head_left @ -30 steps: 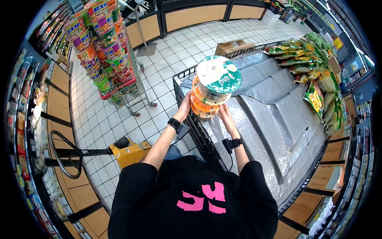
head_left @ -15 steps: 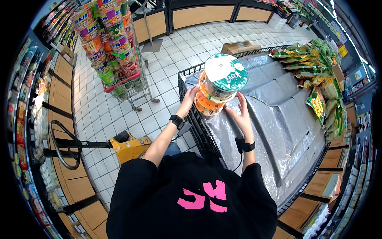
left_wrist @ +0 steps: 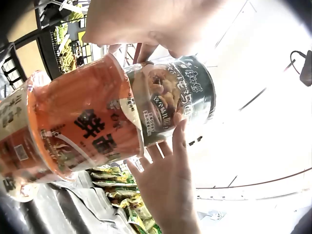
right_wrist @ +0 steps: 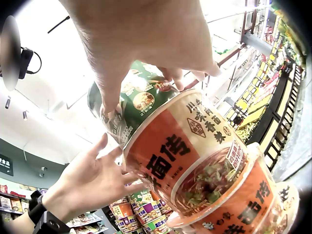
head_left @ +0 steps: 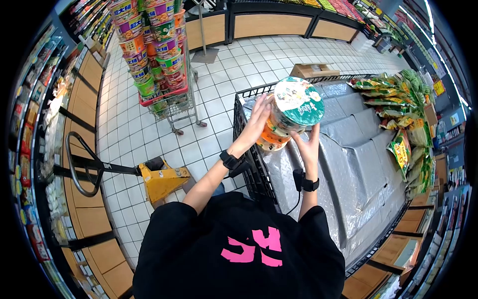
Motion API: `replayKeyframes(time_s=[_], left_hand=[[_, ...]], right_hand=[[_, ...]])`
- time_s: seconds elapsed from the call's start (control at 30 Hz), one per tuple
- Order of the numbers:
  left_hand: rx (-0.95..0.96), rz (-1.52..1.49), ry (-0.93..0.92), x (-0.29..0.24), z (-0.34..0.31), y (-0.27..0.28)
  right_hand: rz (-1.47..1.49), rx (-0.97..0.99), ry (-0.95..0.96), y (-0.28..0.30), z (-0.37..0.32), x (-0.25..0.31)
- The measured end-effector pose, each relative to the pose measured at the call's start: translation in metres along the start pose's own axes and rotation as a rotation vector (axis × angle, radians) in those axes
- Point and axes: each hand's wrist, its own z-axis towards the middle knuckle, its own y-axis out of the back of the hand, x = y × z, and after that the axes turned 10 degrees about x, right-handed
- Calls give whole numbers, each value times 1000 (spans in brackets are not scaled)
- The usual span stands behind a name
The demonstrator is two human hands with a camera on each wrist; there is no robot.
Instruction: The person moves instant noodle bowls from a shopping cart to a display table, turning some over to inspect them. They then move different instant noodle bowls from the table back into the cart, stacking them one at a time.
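Note:
A stack of instant noodle tubs stands at the near left corner of the display bed in the head view. Its top is a green noodle tub [head_left: 299,101]; orange noodle tubs [left_wrist: 85,114] are beneath it. My right hand [head_left: 307,146] holds the green tub, its thumb on the near side and its fingers round the far side, as the right wrist view shows. On the stack's left, my left hand [head_left: 254,125] touches it near where the green and orange tubs meet. Its fingers are extended and spread in the right wrist view.
The display bed [head_left: 348,164] has a silver-grey lining and black mesh edge, with green-and-yellow vegetable bags [head_left: 393,97] along its far right. A shopping cart [head_left: 174,107] piled with noodle tubs stands beyond to the left. Nearer lies a yellow pallet jack [head_left: 162,179]; a cardboard box [head_left: 313,71] sits behind.
My right hand has come off the lower tubs and moved up to the green tub. My left hand has slid higher along the stack. The head view has turned slightly left.

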Motion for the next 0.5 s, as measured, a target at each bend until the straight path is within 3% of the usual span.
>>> replayKeyframes(time_s=[0.3, 0.5], left_hand=[[11, -40, -70, -19, -7, 6], [6, -27, -89, -32, -24, 42]], right_hand=[[19, -66, 55, -12, 8, 25], [42, 6, 48, -40, 16, 65]])
